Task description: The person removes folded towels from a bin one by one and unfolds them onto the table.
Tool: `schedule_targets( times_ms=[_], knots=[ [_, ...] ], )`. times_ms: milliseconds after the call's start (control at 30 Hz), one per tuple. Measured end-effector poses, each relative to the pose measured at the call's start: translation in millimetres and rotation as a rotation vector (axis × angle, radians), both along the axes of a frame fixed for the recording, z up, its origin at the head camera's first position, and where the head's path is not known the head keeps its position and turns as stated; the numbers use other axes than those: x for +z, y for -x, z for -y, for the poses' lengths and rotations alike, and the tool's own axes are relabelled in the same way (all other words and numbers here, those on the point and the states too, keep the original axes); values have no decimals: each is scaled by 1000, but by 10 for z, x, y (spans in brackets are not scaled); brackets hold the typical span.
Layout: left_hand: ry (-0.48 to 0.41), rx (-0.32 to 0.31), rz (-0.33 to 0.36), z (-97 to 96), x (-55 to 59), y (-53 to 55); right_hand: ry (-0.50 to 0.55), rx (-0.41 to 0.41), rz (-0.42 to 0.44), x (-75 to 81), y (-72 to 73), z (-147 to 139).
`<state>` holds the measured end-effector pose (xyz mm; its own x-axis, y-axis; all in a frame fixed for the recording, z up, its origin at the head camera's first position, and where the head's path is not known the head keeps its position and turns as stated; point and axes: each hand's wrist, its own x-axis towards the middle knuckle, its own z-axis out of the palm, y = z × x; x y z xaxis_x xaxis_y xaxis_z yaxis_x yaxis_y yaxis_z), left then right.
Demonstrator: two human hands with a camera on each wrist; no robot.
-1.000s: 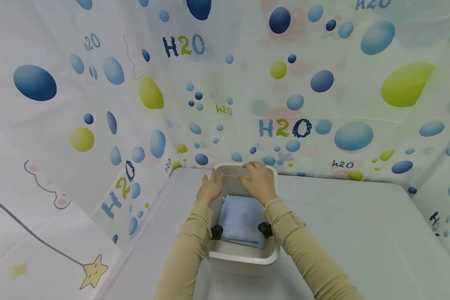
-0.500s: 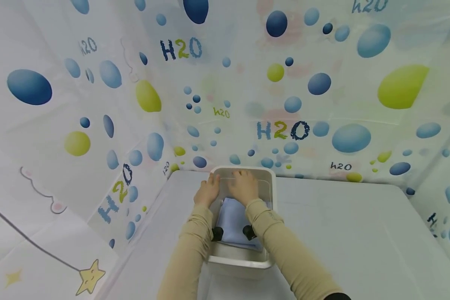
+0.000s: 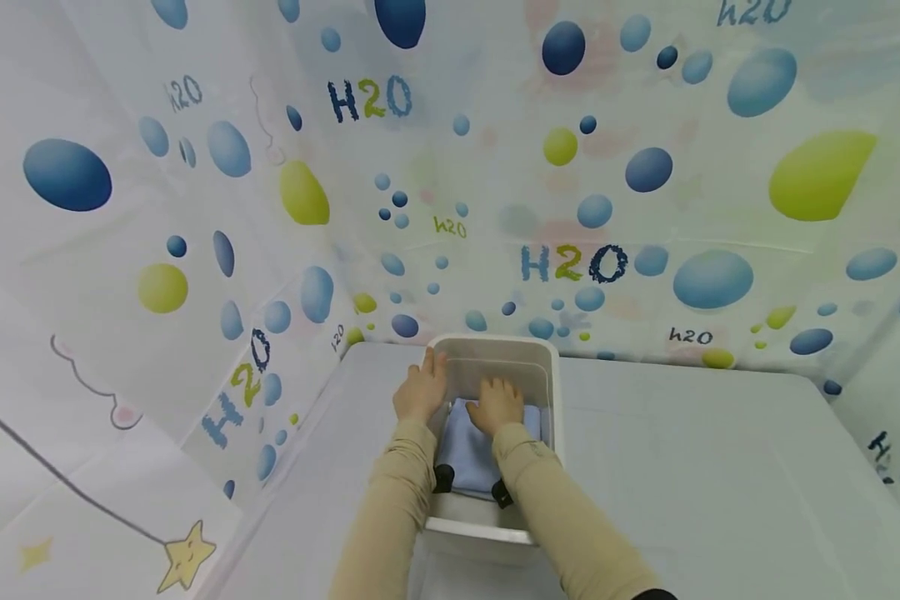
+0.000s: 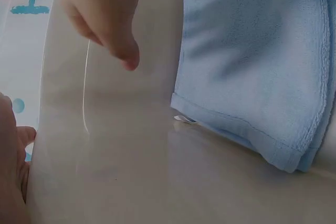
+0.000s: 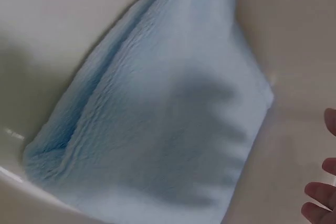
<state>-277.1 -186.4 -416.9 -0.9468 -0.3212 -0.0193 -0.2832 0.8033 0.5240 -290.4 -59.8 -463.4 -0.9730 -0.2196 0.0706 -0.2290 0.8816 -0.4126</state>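
A folded light blue towel (image 3: 467, 446) lies on the floor of a white plastic bin (image 3: 450, 527). My left hand (image 3: 420, 392) is at the bin's left rim, its fingers pointing forward; in the left wrist view only part of that left hand (image 4: 13, 166) shows at the rim. Inside the bin, my right hand (image 3: 498, 406) is over the far part of the towel with fingers spread, and nothing is in its grasp. The right wrist view shows the towel (image 5: 157, 114) with a finger shadow across it, and the right hand's fingertips (image 5: 317, 192) apart from it.
The bin stands on a white table (image 3: 682, 467). Behind it hangs a white curtain (image 3: 495, 167) printed with blue and green drops, which continues along both sides. Black wrist cameras (image 3: 444, 478) sit under both wrists.
My right hand has left the bin's far right rim and come inward, then lower and nearer, over the towel. The left hand has stayed at the left rim.
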Motion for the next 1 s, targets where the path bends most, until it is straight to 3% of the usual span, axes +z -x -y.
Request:
schedule_targets(
  times_ms=[300, 533, 700, 1000],
  knots=[
    [-1, 6, -21, 31, -5, 9, -110, 13, 36, -83, 25, -5],
    [16, -2, -39, 9, -60, -7, -122, 9, 47, -200, 15, -9],
    [29, 2, -38, -8, -94, -25, -134, 4, 109, -223, -27, -18],
    [59, 0, -44, -14, -45, -11, -176, 3, 162, -301, 25, -6]
  ],
)
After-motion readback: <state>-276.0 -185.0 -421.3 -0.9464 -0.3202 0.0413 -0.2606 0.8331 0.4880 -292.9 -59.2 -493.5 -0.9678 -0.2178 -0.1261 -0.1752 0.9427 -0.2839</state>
